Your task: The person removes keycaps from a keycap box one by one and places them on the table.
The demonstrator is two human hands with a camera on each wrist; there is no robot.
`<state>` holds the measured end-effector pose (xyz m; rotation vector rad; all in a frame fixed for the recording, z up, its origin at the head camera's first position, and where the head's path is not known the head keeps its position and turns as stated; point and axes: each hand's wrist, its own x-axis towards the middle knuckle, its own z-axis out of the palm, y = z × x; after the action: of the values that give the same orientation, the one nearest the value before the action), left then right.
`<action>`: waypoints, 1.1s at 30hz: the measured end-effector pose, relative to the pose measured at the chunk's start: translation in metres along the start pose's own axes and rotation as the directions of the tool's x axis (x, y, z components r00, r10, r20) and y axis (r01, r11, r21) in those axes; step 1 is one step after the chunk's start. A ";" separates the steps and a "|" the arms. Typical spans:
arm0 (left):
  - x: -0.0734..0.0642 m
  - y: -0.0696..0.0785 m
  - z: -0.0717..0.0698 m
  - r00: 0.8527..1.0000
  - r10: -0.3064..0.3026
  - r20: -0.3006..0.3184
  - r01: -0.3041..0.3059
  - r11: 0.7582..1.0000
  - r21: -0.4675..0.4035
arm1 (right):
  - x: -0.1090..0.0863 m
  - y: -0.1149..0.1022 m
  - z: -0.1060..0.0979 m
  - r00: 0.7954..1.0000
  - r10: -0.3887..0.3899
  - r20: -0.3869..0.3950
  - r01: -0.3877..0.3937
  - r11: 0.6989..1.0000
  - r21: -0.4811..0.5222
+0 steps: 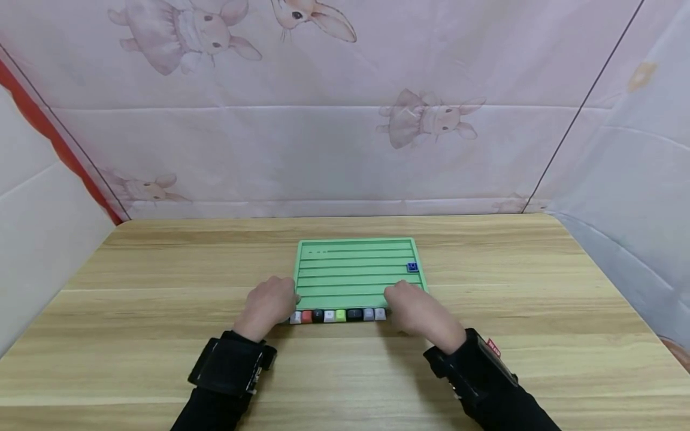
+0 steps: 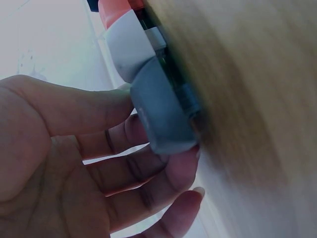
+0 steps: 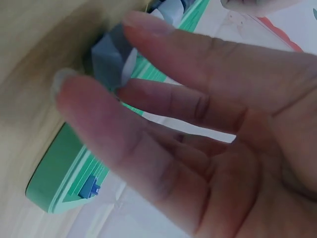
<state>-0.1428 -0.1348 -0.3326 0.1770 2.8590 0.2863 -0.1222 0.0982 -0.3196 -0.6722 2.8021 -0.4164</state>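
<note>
A row of keycaps (image 1: 341, 315) in white, red, black, lime and grey lies along the near edge of a green ridged tray (image 1: 356, 287). My left hand (image 1: 271, 302) is at the row's left end. In the left wrist view, its thumb and fingers grip the dark grey end keycap (image 2: 161, 109), beside a white keycap (image 2: 130, 47). My right hand (image 1: 423, 314) is at the other end. In the right wrist view, its thumb and a finger sit at two sides of a grey keycap (image 3: 111, 57); the nearer finger partly hides the contact.
A small blue keyboard switch or cap (image 1: 412, 267) sits in the tray's right side. The wooden table (image 1: 162, 257) runs back to a rabbit-print cloth wall (image 1: 323, 161). Light cloth walls also stand at left and right.
</note>
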 end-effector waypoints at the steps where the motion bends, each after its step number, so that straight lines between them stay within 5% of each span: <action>1: 0.000 0.000 0.000 1.000 0.001 0.000 -0.001 1.000 0.000 | 0.000 0.001 0.000 1.000 0.003 0.004 -0.003 1.000 0.002; 33: -0.001 0.001 -0.004 1.000 -0.004 0.025 0.004 1.000 0.007 | 0.002 0.001 -0.003 0.996 0.078 0.040 -0.075 0.995 -0.071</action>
<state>-0.1432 -0.1351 -0.3284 0.1750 2.8359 0.2720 -0.1256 0.0989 -0.3173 -0.5788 2.8025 -0.2883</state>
